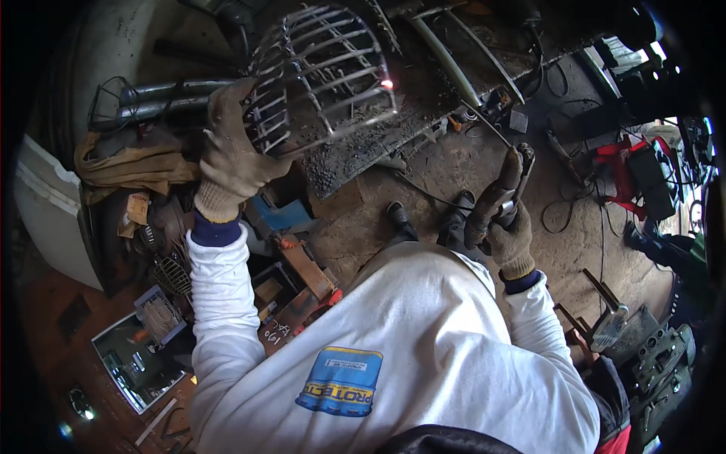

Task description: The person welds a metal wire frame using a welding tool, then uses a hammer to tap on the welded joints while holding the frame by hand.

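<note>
A curved cage of welded metal bars (333, 76) stands on the dark workbench, with a small glowing red spot at its right edge. My left hand (238, 147), in a knitted beige glove, is at the cage's left edge. Its thumb and fingers are spread apart around the lower left corner; whether they press on the bars is hard to tell. My right hand (508, 231), gloved too, is closed around a welding electrode holder (495, 198) in front of my right side. A thin electrode (488, 125) points from its jaws up and left toward the bench.
Dark grit covers the bench edge (333, 170), and curved metal strips (446, 60) lie farther right. Metal tubes (166, 102) and a brown cloth (136, 166) are at left. A red plastic chair (624, 170), cables and a grey-green machine (665, 363) stand to the right.
</note>
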`<state>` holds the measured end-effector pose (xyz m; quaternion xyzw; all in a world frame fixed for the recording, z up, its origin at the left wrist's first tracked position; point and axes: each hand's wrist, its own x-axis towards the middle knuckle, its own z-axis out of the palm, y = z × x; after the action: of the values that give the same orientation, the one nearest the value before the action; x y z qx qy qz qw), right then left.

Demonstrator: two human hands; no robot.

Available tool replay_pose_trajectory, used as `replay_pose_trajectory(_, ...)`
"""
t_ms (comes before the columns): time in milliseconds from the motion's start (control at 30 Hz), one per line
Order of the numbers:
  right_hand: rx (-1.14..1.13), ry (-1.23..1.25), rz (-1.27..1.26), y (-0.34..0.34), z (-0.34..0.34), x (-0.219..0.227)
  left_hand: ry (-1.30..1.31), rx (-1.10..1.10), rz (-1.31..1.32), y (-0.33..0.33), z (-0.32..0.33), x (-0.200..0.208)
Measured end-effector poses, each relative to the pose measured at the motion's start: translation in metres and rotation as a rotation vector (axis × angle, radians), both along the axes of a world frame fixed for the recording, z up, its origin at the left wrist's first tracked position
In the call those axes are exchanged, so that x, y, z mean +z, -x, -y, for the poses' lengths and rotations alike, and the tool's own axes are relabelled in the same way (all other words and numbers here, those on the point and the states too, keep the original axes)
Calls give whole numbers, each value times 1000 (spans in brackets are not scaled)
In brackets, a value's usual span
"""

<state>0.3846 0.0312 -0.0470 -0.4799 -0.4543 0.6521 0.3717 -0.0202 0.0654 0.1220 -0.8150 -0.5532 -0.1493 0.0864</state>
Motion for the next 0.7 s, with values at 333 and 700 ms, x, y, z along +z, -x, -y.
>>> replay_pose_trajectory(333,-55,-3,-3,-7,-4,-18,-139,-93,-58,-21,20,3)
replay_pose_trajectory(700,-80,-14,73,-13,2,-4,-237,-138,-157,-16,19,-19)
